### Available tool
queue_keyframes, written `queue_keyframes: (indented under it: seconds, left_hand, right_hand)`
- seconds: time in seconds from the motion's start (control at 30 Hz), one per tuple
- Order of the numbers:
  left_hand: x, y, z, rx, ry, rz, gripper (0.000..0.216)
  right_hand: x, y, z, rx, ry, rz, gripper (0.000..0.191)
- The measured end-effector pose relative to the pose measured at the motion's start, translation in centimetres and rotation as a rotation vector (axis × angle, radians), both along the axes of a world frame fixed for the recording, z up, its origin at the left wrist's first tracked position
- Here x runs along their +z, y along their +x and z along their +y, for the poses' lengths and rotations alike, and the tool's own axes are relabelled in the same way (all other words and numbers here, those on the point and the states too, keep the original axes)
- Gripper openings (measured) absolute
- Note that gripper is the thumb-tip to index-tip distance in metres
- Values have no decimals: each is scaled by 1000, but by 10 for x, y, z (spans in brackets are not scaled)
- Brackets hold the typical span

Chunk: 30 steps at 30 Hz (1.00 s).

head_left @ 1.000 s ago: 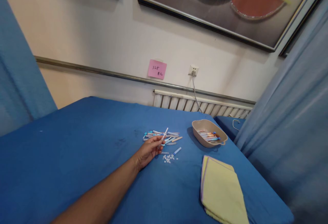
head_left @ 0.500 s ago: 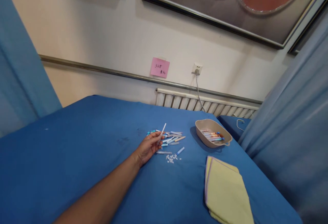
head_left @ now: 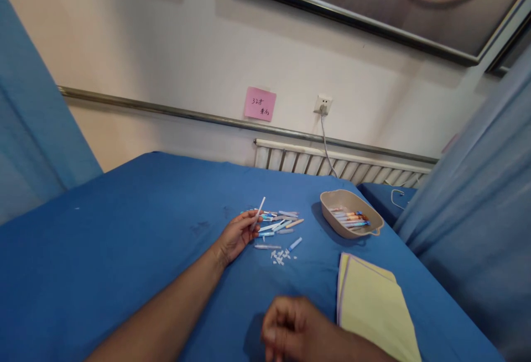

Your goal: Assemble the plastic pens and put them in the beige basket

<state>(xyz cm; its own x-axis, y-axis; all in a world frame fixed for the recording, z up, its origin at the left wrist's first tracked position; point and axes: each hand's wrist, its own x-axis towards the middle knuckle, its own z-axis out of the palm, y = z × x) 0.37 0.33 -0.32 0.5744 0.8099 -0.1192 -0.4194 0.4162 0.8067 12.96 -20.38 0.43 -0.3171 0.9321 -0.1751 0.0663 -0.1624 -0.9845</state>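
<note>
Between the thumb and fingers of my left hand (head_left: pixel 240 235) is a slim white pen barrel (head_left: pixel 259 210), tilted upright above the bed. Just behind and to the right of that hand lies a loose pile of pens and pen parts (head_left: pixel 282 226) in white, pale blue and peach. A short blue piece (head_left: pixel 295 244) and a scatter of small white bits (head_left: pixel 280 257) lie in front of the pile. My right hand (head_left: pixel 290 326) is low in view, blurred, its fingers curled in; whatever they hold, if anything, is hidden.
A beige basin (head_left: pixel 327 207) with several colored pens stands at the right. Nearer lies a folded yellow cloth (head_left: pixel 375 301). All rest on a blue sheet (head_left: pixel 145 229). Blue curtains (head_left: pixel 468 185) hang on both sides; a radiator (head_left: pixel 298 160) runs along the wall.
My right hand has come into view at the bottom. My left hand still holds the white barrel, nearly in the same place. The view has shifted slightly.
</note>
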Motion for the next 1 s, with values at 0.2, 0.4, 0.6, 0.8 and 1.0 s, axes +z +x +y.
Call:
queue_keyframes:
  seconds: [0.2, 0.4, 0.6, 0.8, 1.0]
  left_hand:
    - [-2, 0, 4, -19, 0, 13, 22]
    - [-6, 3, 6, -43, -8, 45, 21]
    - [-5, 8, 9, -90, -8, 45, 17]
    - [-2, 11, 10, -92, -25, 49, 16]
    - [-3, 12, 10, -92, -24, 67, 13]
  right_hand:
    - [15, 27, 109, -586, 313, 180, 31]
    - [-30, 69, 134, -849, 244, 163, 30]
    - [-23, 90, 136, -761, 202, 124, 32]
    - [-26, 99, 138, -668, 118, 51, 35]
    - [-32, 88, 139, -656, 158, 64, 34]
